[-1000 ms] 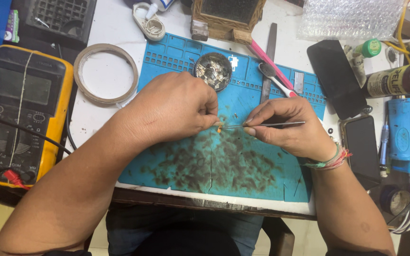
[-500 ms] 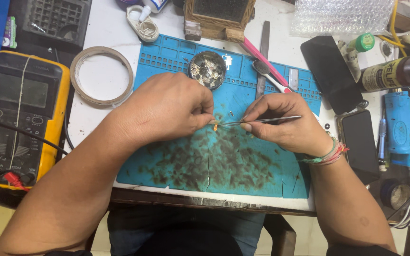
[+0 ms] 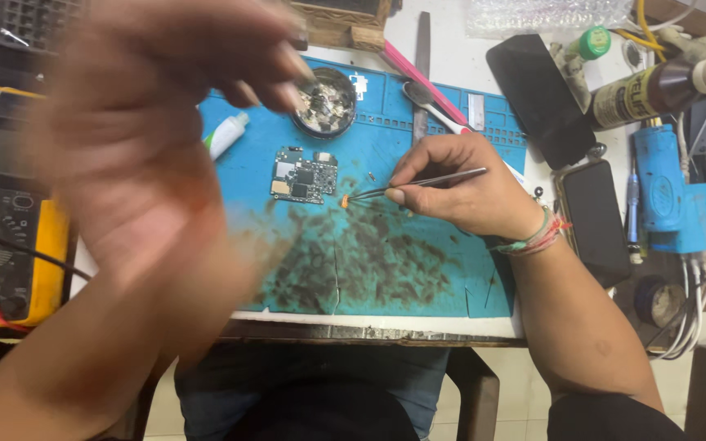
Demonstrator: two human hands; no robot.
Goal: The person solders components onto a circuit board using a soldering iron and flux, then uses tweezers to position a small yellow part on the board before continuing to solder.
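Your left hand (image 3: 149, 155) is hovering blurred above the worktop, fingers loosely curled, holding nothing visible. A small circuit board (image 3: 304, 175) is lying on the blue mat (image 3: 418, 269). Your right hand (image 3: 467, 192) is pinching tweezers (image 3: 418, 184) gripping a tiny orange part (image 3: 344, 200) just beside the board.

Single head-worn camera, looking steeply down, close over blue work mat (image 3: 418, 269) at table's near edge

A white surface (image 3: 386, 325) with a worn dark front edge carries a stained blue work mat (image 3: 418, 269); below it lies a pale tiled floor (image 3: 512, 412), evenly lit
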